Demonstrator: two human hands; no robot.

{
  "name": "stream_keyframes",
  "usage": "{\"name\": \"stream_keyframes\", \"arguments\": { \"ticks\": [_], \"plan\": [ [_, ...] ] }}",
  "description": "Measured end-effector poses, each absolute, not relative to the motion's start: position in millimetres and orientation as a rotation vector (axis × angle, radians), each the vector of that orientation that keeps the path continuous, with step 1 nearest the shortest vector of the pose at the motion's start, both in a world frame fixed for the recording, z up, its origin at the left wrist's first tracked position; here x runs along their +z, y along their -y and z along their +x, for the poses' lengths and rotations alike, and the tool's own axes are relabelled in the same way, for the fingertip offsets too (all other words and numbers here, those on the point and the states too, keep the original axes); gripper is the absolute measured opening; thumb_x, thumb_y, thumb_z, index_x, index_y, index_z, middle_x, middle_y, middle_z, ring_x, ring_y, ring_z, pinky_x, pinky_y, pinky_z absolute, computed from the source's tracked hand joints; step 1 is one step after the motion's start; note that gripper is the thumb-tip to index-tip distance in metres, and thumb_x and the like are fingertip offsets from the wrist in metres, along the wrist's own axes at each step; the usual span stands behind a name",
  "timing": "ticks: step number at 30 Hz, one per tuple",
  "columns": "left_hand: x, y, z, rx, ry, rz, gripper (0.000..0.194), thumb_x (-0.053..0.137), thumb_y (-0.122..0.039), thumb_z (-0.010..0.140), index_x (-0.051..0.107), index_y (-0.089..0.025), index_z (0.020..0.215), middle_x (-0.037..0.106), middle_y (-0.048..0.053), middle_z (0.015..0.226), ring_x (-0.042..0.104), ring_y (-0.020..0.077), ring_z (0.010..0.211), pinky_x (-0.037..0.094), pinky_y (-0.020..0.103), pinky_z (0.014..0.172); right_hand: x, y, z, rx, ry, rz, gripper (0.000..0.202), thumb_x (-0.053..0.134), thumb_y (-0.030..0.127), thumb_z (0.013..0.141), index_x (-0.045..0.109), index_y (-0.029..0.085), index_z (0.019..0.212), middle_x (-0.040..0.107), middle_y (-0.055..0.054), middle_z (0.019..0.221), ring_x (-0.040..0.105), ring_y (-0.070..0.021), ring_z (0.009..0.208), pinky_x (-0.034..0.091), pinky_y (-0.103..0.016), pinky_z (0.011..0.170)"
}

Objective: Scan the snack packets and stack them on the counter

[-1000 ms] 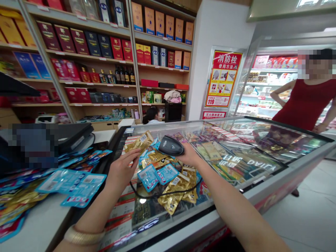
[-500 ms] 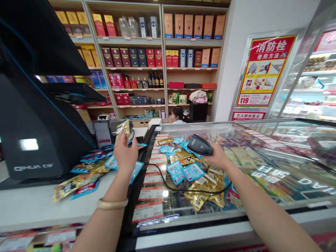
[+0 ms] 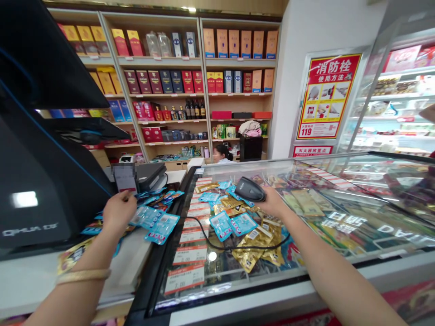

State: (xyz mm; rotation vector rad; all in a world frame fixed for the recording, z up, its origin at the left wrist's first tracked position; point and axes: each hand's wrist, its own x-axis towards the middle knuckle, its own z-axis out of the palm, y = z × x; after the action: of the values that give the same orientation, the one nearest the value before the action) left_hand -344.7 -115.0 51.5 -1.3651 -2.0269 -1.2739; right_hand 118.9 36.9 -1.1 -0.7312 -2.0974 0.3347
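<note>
My right hand [image 3: 273, 203] grips a black handheld barcode scanner [image 3: 250, 189] above the glass freezer lid [image 3: 222, 280]. Under and around the scanner lie blue snack packets [image 3: 244, 224] and gold snack packets [image 3: 249, 259]; the scanner's black cable [image 3: 234, 248] runs across them. At the counter on the left, my left hand [image 3: 118, 210] is closed, knuckles up, over the near side of another heap of packets. What its fingers hold, if anything, is hidden. Beside it, more blue packets [image 3: 165, 226] reach toward the freezer's black edge. A gold packet [image 3: 73, 256] lies partly behind my left forearm.
A black checkout terminal [image 3: 37, 181] stands at the left, with a blurred phone-like stand [image 3: 125, 179] beside it. Price labels [image 3: 188, 256] line the freezer's left side. A person [image 3: 222, 154] is behind the freezer, before shelves of boxed bottles.
My left hand has come down and left from a raised position, and the gold packet it held no longer shows in it. My right hand keeps the scanner. The view has shifted slightly.
</note>
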Motion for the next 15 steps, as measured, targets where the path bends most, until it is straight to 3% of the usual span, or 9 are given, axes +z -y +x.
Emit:
{"name": "stream_keyframes", "arguments": {
  "ticks": [5,9,15],
  "plan": [
    [59.2,113.5,-313.7,-1.273,2.08,-1.16,0.023,0.054,-0.039,0.075,0.064,-0.021,0.085,0.066,0.003,0.072,0.066,0.0348,0.094,0.053,0.048,0.084,-1.5,-37.7,119.1,0.329,2.096,-0.77,0.021,0.07,0.021,0.067,0.074,0.017,0.088,0.076,-0.004,0.081,0.07,-0.023,0.073,0.05,-0.028,0.067],
    [63.9,98.8,-256.2,-1.288,2.176,-1.554,0.033,0.056,-0.047,0.073,0.07,-0.021,0.089,0.069,0.005,0.071,0.067,0.0254,0.07,0.053,0.037,0.068,-0.2,-36.6,118.8,0.348,2.115,-0.754,0.024,0.071,0.021,0.069,0.075,0.017,0.093,0.077,-0.004,0.085,0.071,-0.023,0.077,0.051,-0.028,0.07],
    [41.8,70.3,-170.7,-0.638,2.368,-2.225,0.032,0.064,-0.055,0.069,0.068,-0.023,0.067,0.074,0.006,0.075,0.067,0.0237,0.069,0.046,0.03,0.061,0.4,-33.3,117.2,0.339,2.11,-0.815,0.025,0.073,0.027,0.072,0.074,0.018,0.096,0.077,-0.005,0.086,0.071,-0.0232,0.078,0.051,-0.028,0.07]
  ]
}}
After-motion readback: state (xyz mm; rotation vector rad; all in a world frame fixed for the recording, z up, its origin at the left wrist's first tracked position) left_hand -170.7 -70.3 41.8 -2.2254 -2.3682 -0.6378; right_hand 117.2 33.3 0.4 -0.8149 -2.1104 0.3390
